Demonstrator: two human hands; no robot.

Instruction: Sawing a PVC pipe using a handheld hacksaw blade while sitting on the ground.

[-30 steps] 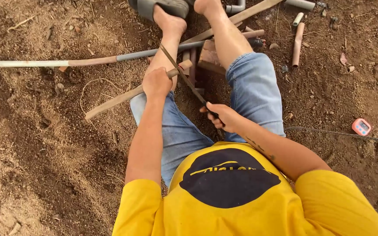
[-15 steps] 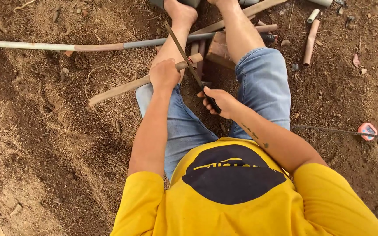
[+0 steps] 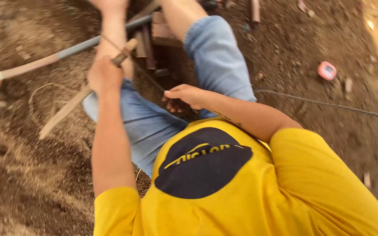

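Two hands busy | your left hand (image 3: 105, 75) still clamps the wooden strip (image 3: 84, 93) | right hand (image 3: 188, 95), now nearer the strip, fingers wrapped round the blade's handle (image 3: 176, 105).

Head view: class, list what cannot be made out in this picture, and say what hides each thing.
- Feet: cut off by the top edge.
- Thin blade: motion-blurred; its teeth and far end are unclear.
- Handle inside the right hand: covered by the fingers.
- Wooden stick under the left hand: hidden where gripped.
- Pink object: too small to identify.
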